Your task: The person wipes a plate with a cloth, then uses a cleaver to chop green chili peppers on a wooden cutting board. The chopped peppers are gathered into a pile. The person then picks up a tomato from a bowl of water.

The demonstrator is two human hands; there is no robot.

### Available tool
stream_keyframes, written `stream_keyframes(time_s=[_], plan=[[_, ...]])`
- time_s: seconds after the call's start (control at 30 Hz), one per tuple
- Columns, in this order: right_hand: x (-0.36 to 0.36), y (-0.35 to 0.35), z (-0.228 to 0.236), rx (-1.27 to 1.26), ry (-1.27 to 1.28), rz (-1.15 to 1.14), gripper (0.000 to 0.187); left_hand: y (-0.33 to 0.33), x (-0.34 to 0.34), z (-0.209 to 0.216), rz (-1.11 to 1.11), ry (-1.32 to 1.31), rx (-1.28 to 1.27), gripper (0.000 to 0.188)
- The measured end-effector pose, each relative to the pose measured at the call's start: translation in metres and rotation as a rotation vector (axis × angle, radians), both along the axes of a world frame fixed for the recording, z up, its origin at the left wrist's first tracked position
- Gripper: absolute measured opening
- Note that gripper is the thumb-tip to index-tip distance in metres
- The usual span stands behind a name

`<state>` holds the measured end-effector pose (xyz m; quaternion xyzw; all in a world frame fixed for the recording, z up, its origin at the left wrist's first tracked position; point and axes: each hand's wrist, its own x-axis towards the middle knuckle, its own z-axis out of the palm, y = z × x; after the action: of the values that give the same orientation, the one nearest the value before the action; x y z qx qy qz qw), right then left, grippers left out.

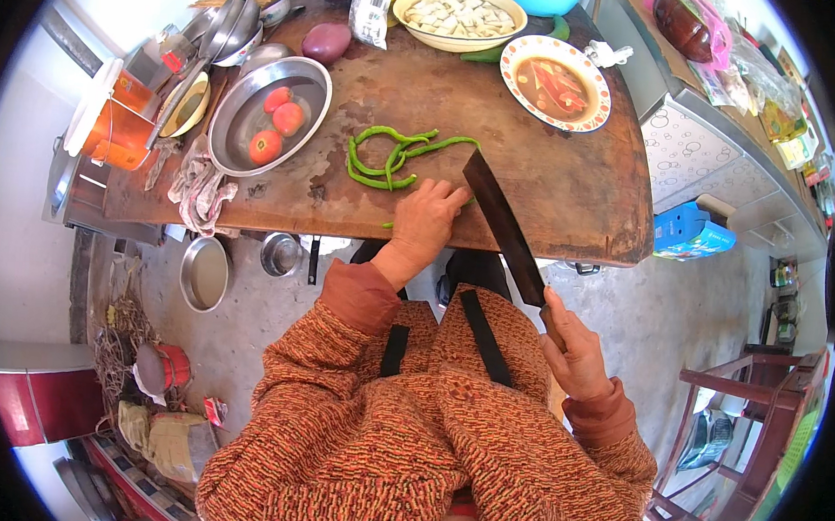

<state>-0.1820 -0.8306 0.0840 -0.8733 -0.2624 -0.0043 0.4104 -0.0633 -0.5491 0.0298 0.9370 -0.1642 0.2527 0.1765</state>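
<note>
My right hand [577,351] grips the handle of a dark kitchen cleaver [505,229]. Its long blade slants up and left over the table's near edge. Close to the left side of the blade, my left hand [427,222] is closed on the tabletop. A bit of green chili pepper [471,200] shows at its fingertips; the fingers mostly hide it. Just beyond lie several long, curled green chili peppers [385,157], one reaching to the blade's tip. A small green piece [388,225] rests beside my left wrist.
On the brown wooden table [550,201] stand a metal basin [220,126] with three tomatoes [288,118], a patterned plate [596,89] of red and pale pieces in liquid, and a bowl [459,44] of pale chunks. A purple eggplant [326,43] lies behind. A cloth [200,190] hangs over the edge.
</note>
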Motion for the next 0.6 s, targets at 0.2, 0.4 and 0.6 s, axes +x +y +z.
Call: stream_keyframes(time_s=[0.2,0.4,0.6], plan=[[0.000,0.001,0.004,-0.027,0.038,0.016,0.074,-0.004,-0.001,0.000,0.042,0.027,0.043,0.021],[-0.001,0.006,0.019,0.018,0.205,-0.008,0.073,-0.008,-0.002,0.004,0.017,0.042,0.015,0.023],[0.016,0.018,0.026,-0.017,0.236,0.025,0.074,-0.006,-0.003,0.006,0.018,0.102,-0.017,0.028]])
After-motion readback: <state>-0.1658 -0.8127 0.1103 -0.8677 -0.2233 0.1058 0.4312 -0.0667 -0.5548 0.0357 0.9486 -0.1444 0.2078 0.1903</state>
